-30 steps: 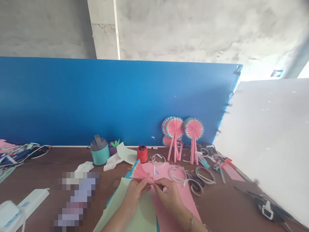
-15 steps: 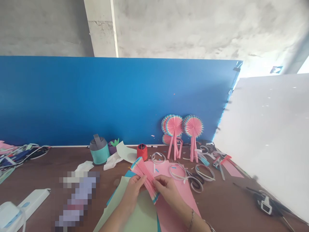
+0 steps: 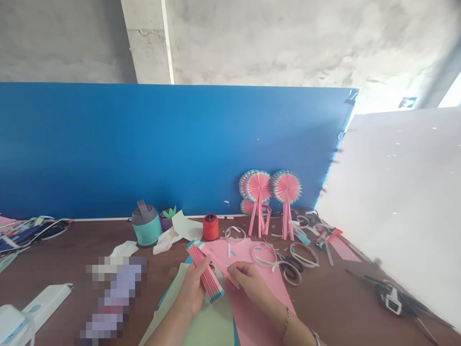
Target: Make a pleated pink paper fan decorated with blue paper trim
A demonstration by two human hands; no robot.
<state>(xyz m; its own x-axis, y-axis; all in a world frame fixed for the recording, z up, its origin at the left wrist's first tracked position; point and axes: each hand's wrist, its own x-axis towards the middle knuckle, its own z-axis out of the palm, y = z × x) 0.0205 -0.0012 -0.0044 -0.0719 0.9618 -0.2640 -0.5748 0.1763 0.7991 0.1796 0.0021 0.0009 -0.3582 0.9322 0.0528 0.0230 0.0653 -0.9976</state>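
My left hand (image 3: 194, 288) is closed round a pleated pink paper (image 3: 211, 283) with blue edges at both ends, its folds pressed together into a narrow bundle. My right hand (image 3: 248, 278) pinches the lower end of a flat pink paper strip (image 3: 219, 263) that slants alongside the bundle. Whether the strip is joined to the pleats I cannot tell. Below both hands lie a pale green sheet (image 3: 216, 322) and a pink sheet (image 3: 255, 307), with blue paper showing at their edges.
Finished round pink paper fans (image 3: 260, 187) lean against the blue partition (image 3: 144, 144). A red container (image 3: 211, 227), a teal pot (image 3: 147, 229), rolls of narrow tape (image 3: 264, 254) and scissors (image 3: 326, 240) stand or lie around the sheets. At left is a white power strip (image 3: 50, 300).
The pleated paper, spread flatter between both hands before, is now gathered into a tight bundle in my left hand. My right hand now holds a strip apart from it.
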